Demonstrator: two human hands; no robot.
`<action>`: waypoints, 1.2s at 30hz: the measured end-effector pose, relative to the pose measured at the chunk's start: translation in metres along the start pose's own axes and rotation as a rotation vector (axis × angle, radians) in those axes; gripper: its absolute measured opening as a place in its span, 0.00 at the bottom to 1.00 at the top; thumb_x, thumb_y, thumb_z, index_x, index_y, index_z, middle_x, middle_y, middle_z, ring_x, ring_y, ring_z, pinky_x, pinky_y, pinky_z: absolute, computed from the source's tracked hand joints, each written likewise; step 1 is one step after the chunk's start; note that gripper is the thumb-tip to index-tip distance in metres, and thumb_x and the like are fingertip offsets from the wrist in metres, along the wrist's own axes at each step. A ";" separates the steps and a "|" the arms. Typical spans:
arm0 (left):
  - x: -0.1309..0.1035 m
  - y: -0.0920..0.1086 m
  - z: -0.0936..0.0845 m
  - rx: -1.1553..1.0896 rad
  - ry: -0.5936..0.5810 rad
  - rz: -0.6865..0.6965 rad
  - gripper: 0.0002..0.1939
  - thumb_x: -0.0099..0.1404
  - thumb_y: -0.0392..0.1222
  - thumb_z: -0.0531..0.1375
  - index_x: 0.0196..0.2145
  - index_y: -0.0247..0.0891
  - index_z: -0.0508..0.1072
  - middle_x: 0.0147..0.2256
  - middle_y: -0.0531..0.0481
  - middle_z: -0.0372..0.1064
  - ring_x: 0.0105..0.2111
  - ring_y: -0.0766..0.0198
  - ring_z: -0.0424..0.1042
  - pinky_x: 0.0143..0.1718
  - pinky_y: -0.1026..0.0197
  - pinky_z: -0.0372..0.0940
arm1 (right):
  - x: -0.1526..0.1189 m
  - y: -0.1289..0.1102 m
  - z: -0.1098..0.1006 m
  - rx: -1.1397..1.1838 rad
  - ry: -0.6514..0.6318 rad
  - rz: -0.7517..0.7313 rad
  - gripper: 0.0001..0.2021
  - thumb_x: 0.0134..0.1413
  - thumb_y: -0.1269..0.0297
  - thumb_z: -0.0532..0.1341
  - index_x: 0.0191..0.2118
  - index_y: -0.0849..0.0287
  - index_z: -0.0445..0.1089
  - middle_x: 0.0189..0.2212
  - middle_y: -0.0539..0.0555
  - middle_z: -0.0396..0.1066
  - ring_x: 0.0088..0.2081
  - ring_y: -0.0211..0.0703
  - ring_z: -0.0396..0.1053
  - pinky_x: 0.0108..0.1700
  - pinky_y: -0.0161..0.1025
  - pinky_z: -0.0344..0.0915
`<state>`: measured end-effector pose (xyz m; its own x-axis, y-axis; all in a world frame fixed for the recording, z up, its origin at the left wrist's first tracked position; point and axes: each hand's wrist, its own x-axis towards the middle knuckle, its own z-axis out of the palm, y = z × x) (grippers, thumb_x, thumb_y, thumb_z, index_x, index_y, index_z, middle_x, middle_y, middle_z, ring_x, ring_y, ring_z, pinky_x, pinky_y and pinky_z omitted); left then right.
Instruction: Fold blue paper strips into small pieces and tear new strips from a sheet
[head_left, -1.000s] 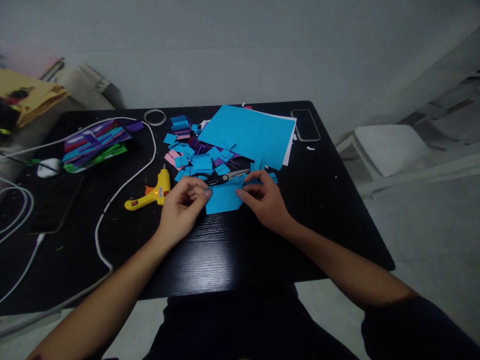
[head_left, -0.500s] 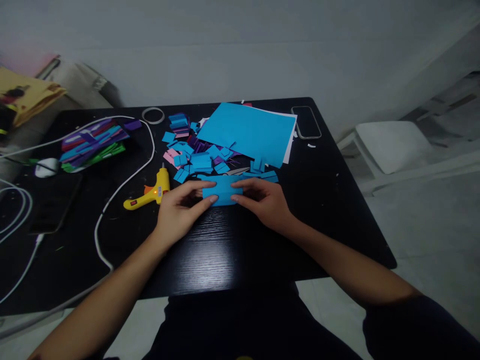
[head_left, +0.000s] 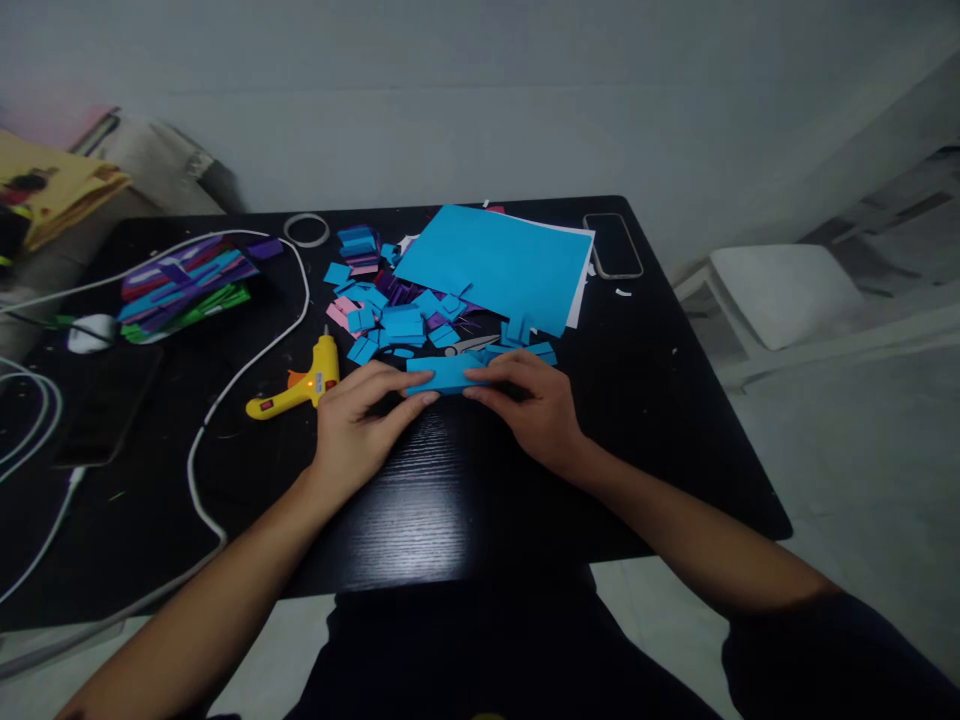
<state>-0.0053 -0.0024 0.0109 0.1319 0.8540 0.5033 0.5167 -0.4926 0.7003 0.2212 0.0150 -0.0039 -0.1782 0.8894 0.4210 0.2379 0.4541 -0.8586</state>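
A folded piece of blue paper (head_left: 448, 374) is pinched between my two hands above the black table. My left hand (head_left: 358, 418) grips its left end, with thumb below and fingers above. At the right end, my right hand (head_left: 537, 412) holds it the same way. Just beyond lie small cut pieces of blue paper (head_left: 402, 323) and scissors (head_left: 471, 345), partly covered by paper. A yellow glue gun (head_left: 304, 381) with an orange light rests left of my left hand.
A large blue sheet (head_left: 499, 262) lies at the back, beside a phone (head_left: 613, 245). Bundled coloured strips (head_left: 184, 285), a white cable (head_left: 259, 352) and a dark phone (head_left: 109, 412) are on the left. A white stool (head_left: 784, 290) stands right of the table (head_left: 600, 530).
The blue paper looks narrower from front to back, its near edge now farther from me. My fingertips have shifted slightly with it, and more of the scissors shows.
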 end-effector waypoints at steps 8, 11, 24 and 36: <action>0.006 0.000 -0.001 -0.146 -0.033 -0.167 0.02 0.62 0.40 0.71 0.35 0.44 0.84 0.36 0.51 0.73 0.39 0.61 0.73 0.44 0.58 0.68 | 0.002 -0.001 0.002 0.166 -0.082 0.126 0.06 0.61 0.66 0.69 0.43 0.51 0.80 0.45 0.53 0.78 0.48 0.46 0.77 0.51 0.45 0.75; 0.009 -0.002 -0.003 -0.268 -0.059 -0.351 0.04 0.61 0.43 0.71 0.32 0.42 0.82 0.34 0.51 0.75 0.37 0.61 0.73 0.39 0.59 0.66 | 0.002 -0.004 0.000 0.171 -0.132 0.070 0.11 0.63 0.68 0.66 0.50 0.51 0.78 0.47 0.54 0.79 0.49 0.45 0.78 0.52 0.45 0.75; 0.009 -0.003 -0.004 -0.380 -0.087 -0.558 0.07 0.60 0.46 0.71 0.30 0.41 0.82 0.25 0.54 0.71 0.26 0.66 0.65 0.28 0.63 0.59 | 0.002 -0.001 -0.003 0.058 -0.176 -0.099 0.09 0.59 0.66 0.72 0.45 0.50 0.82 0.47 0.53 0.81 0.49 0.47 0.79 0.54 0.47 0.76; 0.002 0.003 -0.007 -0.044 -0.138 0.023 0.08 0.66 0.42 0.68 0.42 0.40 0.79 0.39 0.49 0.80 0.39 0.60 0.78 0.43 0.59 0.71 | 0.003 -0.006 -0.002 0.300 -0.087 0.292 0.09 0.54 0.60 0.74 0.39 0.53 0.80 0.37 0.50 0.81 0.39 0.44 0.79 0.45 0.45 0.78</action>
<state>-0.0094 -0.0034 0.0174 0.2602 0.8556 0.4474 0.4751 -0.5168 0.7122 0.2214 0.0151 0.0037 -0.2278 0.9647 0.1323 0.0043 0.1368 -0.9906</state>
